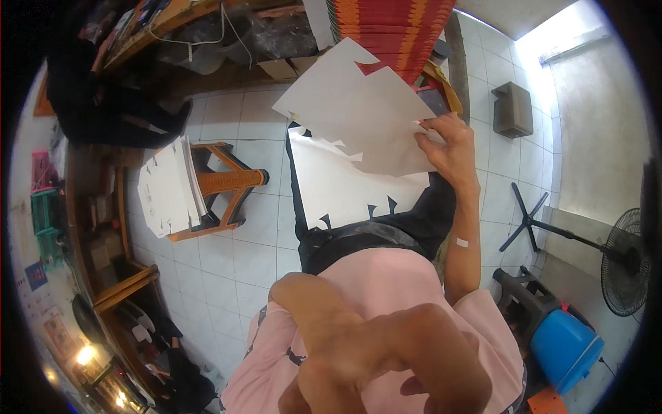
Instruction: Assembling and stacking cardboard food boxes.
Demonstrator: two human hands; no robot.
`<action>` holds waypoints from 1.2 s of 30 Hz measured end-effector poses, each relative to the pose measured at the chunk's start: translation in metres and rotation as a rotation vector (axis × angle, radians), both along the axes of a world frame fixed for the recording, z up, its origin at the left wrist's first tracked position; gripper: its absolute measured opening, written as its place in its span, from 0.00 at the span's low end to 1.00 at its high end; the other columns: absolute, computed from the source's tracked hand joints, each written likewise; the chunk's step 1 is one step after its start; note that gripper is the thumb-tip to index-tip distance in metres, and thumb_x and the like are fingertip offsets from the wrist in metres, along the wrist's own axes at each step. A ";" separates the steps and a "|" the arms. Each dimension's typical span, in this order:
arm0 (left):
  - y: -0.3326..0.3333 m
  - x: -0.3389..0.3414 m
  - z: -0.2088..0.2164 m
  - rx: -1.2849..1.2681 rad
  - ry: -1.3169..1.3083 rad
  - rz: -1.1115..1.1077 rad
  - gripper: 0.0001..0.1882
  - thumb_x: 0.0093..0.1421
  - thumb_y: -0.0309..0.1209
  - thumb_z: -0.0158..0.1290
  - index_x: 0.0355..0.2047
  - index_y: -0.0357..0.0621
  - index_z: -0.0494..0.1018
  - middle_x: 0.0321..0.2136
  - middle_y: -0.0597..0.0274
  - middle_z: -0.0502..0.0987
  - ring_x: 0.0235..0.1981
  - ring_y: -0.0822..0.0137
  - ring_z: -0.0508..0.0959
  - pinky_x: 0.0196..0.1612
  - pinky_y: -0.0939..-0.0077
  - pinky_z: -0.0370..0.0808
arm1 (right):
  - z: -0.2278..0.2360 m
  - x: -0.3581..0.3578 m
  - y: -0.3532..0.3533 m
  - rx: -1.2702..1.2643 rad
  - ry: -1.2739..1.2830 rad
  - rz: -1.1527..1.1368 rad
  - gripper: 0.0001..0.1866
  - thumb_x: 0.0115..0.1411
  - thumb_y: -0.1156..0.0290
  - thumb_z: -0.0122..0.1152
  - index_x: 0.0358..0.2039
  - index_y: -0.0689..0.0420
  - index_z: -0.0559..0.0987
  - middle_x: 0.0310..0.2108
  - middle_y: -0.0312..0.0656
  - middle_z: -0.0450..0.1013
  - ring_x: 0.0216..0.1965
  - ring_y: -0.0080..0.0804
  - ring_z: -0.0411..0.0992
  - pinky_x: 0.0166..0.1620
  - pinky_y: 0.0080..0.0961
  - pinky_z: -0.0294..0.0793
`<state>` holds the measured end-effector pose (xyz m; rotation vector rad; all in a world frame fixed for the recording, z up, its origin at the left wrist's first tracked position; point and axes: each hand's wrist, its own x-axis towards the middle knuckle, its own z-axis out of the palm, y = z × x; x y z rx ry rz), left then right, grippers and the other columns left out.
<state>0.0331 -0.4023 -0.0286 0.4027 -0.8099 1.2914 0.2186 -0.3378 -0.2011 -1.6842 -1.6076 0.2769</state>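
My right hand [448,145] pinches the right edge of a pale grey die-cut card sheet [372,103] between thumb and fingers. A small orange-red spot shows at its fingertips. This sheet is tilted up over my lap and has a notch in its far edge. Below it, a white card [372,193] with several slits and pointed cuts lies across my dark trousers; I cannot tell whether the two are one folded piece. My left hand [386,352] is raised close to the camera, away from the card. Its fingers are bent and apart, with nothing visible in them.
At left, a stack of white cut cards [165,190] rests on an orange-and-black stool [231,183]. A person in dark clothes [103,103] is beyond it. At right are a small brown stool [512,110], a black fan [620,255] and a blue tub [565,348].
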 end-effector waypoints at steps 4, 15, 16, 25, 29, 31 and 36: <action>-0.007 -0.005 0.017 -0.151 -0.042 -0.163 0.15 0.60 0.35 0.63 0.42 0.37 0.81 0.40 0.41 0.67 0.26 0.66 0.76 0.30 0.85 0.75 | 0.002 0.000 -0.002 0.023 -0.010 0.007 0.09 0.45 0.75 0.69 0.30 0.63 0.84 0.26 0.46 0.78 0.31 0.44 0.73 0.37 0.37 0.72; 0.000 -0.010 0.007 -0.107 0.184 -0.007 0.24 0.63 0.46 0.59 0.52 0.43 0.78 0.46 0.31 0.68 0.30 0.63 0.75 0.36 0.80 0.77 | -0.002 0.000 -0.003 0.048 -0.039 -0.014 0.08 0.46 0.75 0.68 0.29 0.62 0.84 0.27 0.46 0.78 0.32 0.45 0.73 0.38 0.38 0.72; 0.004 -0.015 0.007 -0.075 0.207 -0.005 0.24 0.63 0.46 0.59 0.53 0.43 0.78 0.46 0.31 0.68 0.30 0.63 0.75 0.36 0.80 0.78 | -0.002 -0.001 -0.002 0.041 -0.033 0.004 0.08 0.46 0.75 0.68 0.29 0.62 0.84 0.27 0.46 0.78 0.32 0.44 0.73 0.39 0.38 0.72; 0.002 0.010 0.013 -0.182 0.037 -0.012 0.32 0.59 0.56 0.59 0.52 0.44 0.78 0.48 0.34 0.70 0.17 0.66 0.72 0.20 0.85 0.74 | 0.001 -0.005 0.001 0.004 -0.036 0.013 0.08 0.46 0.75 0.68 0.29 0.61 0.83 0.28 0.44 0.79 0.32 0.43 0.73 0.42 0.37 0.70; 0.006 0.022 0.000 0.016 -0.188 0.036 0.30 0.59 0.60 0.56 0.44 0.46 0.84 0.49 0.36 0.69 0.23 0.63 0.75 0.27 0.86 0.77 | -0.002 -0.007 0.001 0.035 -0.005 -0.005 0.08 0.46 0.74 0.69 0.29 0.61 0.83 0.29 0.45 0.79 0.33 0.45 0.73 0.42 0.38 0.71; 0.006 -0.005 0.002 -0.159 0.167 0.001 0.18 0.62 0.49 0.55 0.34 0.47 0.77 0.38 0.49 0.68 0.24 0.64 0.72 0.26 0.81 0.73 | -0.002 -0.007 0.000 -0.004 -0.010 0.011 0.09 0.46 0.75 0.70 0.30 0.61 0.83 0.29 0.45 0.78 0.34 0.46 0.74 0.42 0.38 0.72; 0.042 -0.061 -0.031 -0.372 0.883 0.070 0.16 0.67 0.37 0.52 0.23 0.46 0.70 0.25 0.65 0.69 0.27 0.65 0.69 0.26 0.74 0.68 | 0.011 -0.006 -0.003 0.031 -0.061 0.015 0.08 0.47 0.76 0.70 0.31 0.62 0.83 0.29 0.46 0.77 0.34 0.45 0.74 0.40 0.37 0.73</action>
